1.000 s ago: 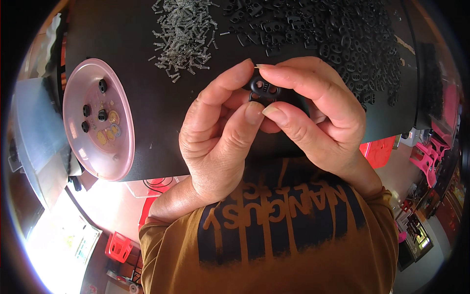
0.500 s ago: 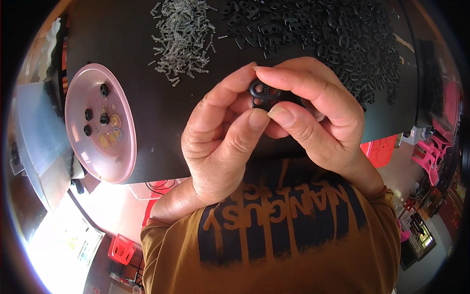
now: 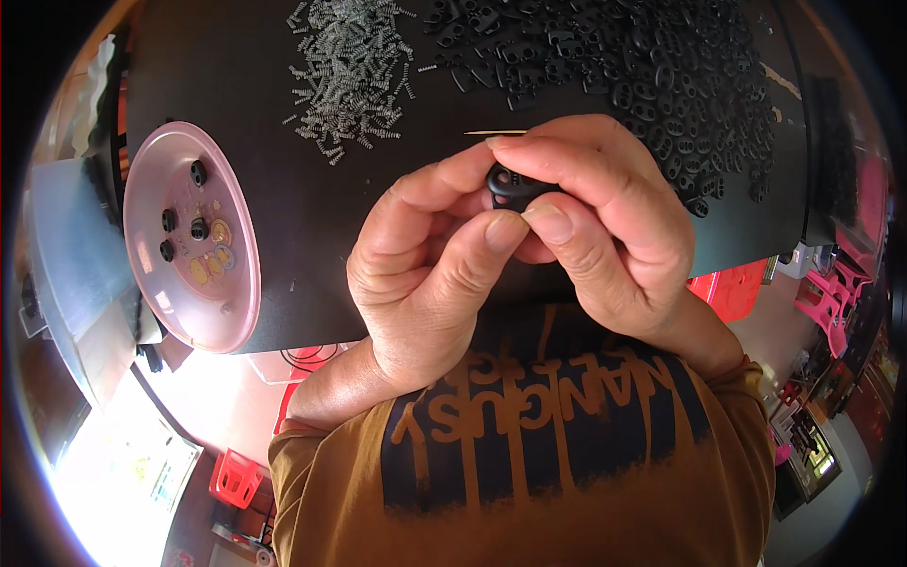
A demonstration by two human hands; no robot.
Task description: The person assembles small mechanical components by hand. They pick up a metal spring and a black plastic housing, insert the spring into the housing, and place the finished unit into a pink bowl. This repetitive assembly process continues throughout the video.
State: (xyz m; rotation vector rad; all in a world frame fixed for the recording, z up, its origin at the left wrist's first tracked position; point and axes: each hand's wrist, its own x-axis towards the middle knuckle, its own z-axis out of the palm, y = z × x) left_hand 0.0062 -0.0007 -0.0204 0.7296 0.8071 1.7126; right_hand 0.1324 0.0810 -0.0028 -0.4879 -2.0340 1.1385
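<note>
Both my hands meet over the dark table, closed around one black plastic cord lock (image 3: 511, 189) with holes in it. Thumb and fingers of my left hand (image 3: 416, 283) pinch its left side. My right hand (image 3: 624, 236) grips the right side, where the fingers cover much of the piece. A thin pale stick like a toothpick (image 3: 493, 132) sticks out above the right fingertips; whether that hand holds it I cannot tell. Farther off lie a heap of small metal springs (image 3: 354, 80) and a wide spread of black cord lock parts (image 3: 652, 90).
On the left stands a pink oval plastic tray (image 3: 151, 307) with several black cord locks (image 3: 198, 173) in it. A red stool (image 3: 236, 478) is at the lower left. Pink plastic chairs (image 3: 824, 307) are beyond the table's right side.
The cord lock has turned and shifted slightly right in my fingers, with less of its face showing. The pale stick has come into view above the right fingers.
</note>
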